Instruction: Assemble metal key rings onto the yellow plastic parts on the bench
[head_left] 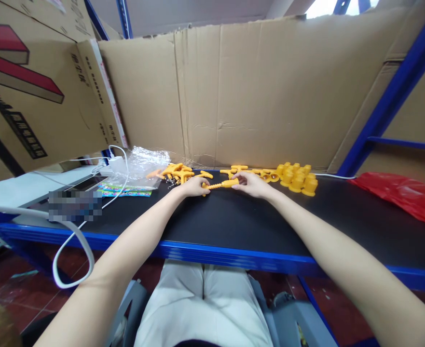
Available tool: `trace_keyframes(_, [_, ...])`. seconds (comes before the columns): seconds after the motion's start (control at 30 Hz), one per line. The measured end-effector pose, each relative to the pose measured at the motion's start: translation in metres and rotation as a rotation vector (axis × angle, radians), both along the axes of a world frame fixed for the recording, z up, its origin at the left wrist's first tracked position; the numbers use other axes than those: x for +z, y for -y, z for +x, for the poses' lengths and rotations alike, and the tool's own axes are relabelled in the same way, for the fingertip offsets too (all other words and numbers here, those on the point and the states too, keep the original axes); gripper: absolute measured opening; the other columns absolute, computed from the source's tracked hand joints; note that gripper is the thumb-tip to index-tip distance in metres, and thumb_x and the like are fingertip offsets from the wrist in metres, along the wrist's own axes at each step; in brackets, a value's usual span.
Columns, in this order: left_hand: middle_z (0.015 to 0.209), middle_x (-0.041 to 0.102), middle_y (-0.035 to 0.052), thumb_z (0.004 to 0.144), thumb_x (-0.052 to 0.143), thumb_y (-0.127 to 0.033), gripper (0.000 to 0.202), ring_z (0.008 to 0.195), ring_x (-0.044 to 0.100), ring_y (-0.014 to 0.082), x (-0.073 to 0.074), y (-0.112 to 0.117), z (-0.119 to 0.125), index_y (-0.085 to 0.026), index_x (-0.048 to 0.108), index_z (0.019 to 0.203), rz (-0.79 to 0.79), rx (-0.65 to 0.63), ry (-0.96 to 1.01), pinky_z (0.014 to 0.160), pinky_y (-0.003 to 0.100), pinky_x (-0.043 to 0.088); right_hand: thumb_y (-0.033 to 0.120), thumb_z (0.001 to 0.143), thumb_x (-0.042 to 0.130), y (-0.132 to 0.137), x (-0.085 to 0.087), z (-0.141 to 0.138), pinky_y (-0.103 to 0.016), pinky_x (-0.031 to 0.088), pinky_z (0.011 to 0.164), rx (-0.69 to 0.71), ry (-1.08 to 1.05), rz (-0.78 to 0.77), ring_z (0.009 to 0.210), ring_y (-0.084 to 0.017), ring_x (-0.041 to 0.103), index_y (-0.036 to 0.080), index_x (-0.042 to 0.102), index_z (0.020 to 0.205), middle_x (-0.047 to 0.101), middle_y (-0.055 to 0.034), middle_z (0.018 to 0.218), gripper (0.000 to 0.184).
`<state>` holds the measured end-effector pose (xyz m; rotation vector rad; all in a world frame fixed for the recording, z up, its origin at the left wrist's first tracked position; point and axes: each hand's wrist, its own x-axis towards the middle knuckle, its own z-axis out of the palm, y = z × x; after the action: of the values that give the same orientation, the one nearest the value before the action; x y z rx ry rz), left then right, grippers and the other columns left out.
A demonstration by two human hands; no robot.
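Bag [145,166] left, rod [221,184] between left hand [195,186] and right hand [252,184], T-pieces [176,172] behind, cups [297,177] right

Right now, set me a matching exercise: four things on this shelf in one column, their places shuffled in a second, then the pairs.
Things
1. yellow rod
2. red bag
3. clear plastic bag
4. yellow cup-shaped parts

Places
A. far right of the black shelf top
B. piled just right of the right hand
C. held between both hands
D. left of the left hand

Pairs: 1-C, 2-A, 3-D, 4-B
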<state>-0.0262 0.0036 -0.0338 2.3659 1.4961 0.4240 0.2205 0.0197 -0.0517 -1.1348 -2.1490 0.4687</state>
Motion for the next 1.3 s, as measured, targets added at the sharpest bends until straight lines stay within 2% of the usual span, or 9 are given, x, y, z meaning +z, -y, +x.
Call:
trace_keyframes(0.1, [0.072,0.065,0.0004,0.073,0.057,-0.030,0.023,0.068,0.059,0.0144,-0.002,0.000,0.000,-0.018,0.063,0.092,0.074,-0.001,-0.021,0.062,0.022,0.041,0.030,0.072,0.064,0.004,0.003,-0.002,-0.032,0.048,0.075,0.003,0.003,0.023,0.078,-0.015,0.059,0.015,0.058,0.098,0.062,-0.0046,0.086,0.030])
trace_keyframes(0.3, [0.074,0.065,0.0007,0.076,0.051,-0.029,0.024,0.066,0.058,0.0141,-0.007,-0.001,-0.001,-0.020,0.062,0.095,0.324,-0.025,-0.041,0.064,0.023,0.041,0.028,0.076,0.061,0.013,0.012,-0.004,-0.030,0.047,0.074,-0.040,0.073,0.067,0.078,-0.015,0.060,0.015,0.057,0.102,0.063,-0.0061,0.091,0.029])
trace_keyframes(0.63, [0.061,0.059,-0.0014,0.074,0.054,-0.035,0.026,0.058,0.053,0.0122,-0.010,-0.004,0.001,-0.017,0.065,0.089,0.237,-0.001,0.076,0.057,0.022,0.037,0.027,0.079,0.059,0.013,0.018,0.003,-0.033,0.044,0.083,0.022,0.197,0.328,0.091,-0.019,0.060,0.015,0.056,0.108,0.063,-0.0099,0.102,0.032])
trace_keyframes(0.7, [0.062,0.059,-0.0010,0.073,0.054,-0.034,0.026,0.058,0.053,0.0123,-0.009,-0.003,0.001,-0.017,0.065,0.089,0.254,0.013,0.064,0.057,0.022,0.037,0.029,0.079,0.059,0.014,0.018,0.002,-0.033,0.046,0.081,0.018,0.159,0.259,0.088,-0.019,0.061,0.015,0.055,0.109,0.064,-0.0091,0.098,0.033])
trace_keyframes(0.87, [0.068,0.062,0.0007,0.073,0.053,-0.033,0.029,0.062,0.054,0.0137,-0.005,0.001,0.000,-0.018,0.065,0.096,0.376,0.047,0.036,0.060,0.023,0.038,0.035,0.088,0.046,0.017,0.015,-0.006,-0.031,0.050,0.071,0.010,-0.106,-0.101,0.065,-0.014,0.064,0.016,0.051,0.104,0.066,-0.0051,0.078,0.026])
trace_keyframes(0.97, [0.072,0.064,0.0016,0.074,0.052,-0.033,0.031,0.066,0.056,0.0149,-0.003,0.003,0.001,-0.019,0.065,0.099,0.423,0.048,0.039,0.063,0.024,0.039,0.045,0.092,0.035,0.017,0.015,-0.010,-0.025,0.049,0.058,-0.017,-0.210,-0.240,0.052,-0.012,0.061,0.015,0.049,0.100,0.064,-0.0034,0.066,0.034])
trace_keyframes(1.07, [0.076,0.065,0.0025,0.073,0.053,-0.032,0.032,0.070,0.058,0.0166,-0.003,0.004,0.003,-0.020,0.065,0.101,0.421,0.075,0.008,0.065,0.025,0.041,0.048,0.093,0.028,0.018,0.017,-0.010,-0.023,0.048,0.054,-0.031,-0.211,-0.352,0.051,-0.012,0.061,0.016,0.047,0.101,0.065,-0.0045,0.067,0.038])
trace_keyframes(1.2, [0.079,0.066,0.0032,0.072,0.054,-0.028,0.033,0.073,0.059,0.0178,-0.004,0.004,0.004,-0.021,0.064,0.102,0.405,0.096,-0.018,0.065,0.025,0.041,0.037,0.089,0.047,0.021,0.020,-0.001,-0.024,0.050,0.060,0.058,-0.209,-0.504,0.065,-0.013,0.066,0.017,0.042,0.109,0.068,-0.0084,0.086,0.028])
trace_keyframes(1.3, [0.082,0.066,0.0035,0.072,0.053,-0.027,0.031,0.074,0.059,0.0175,-0.003,0.005,0.003,-0.021,0.064,0.101,0.433,0.066,-0.014,0.065,0.025,0.041,0.030,0.084,0.057,0.023,0.022,0.005,-0.026,0.051,0.063,0.107,-0.250,-0.525,0.066,-0.013,0.065,0.017,0.042,0.107,0.069,-0.0088,0.090,0.030])
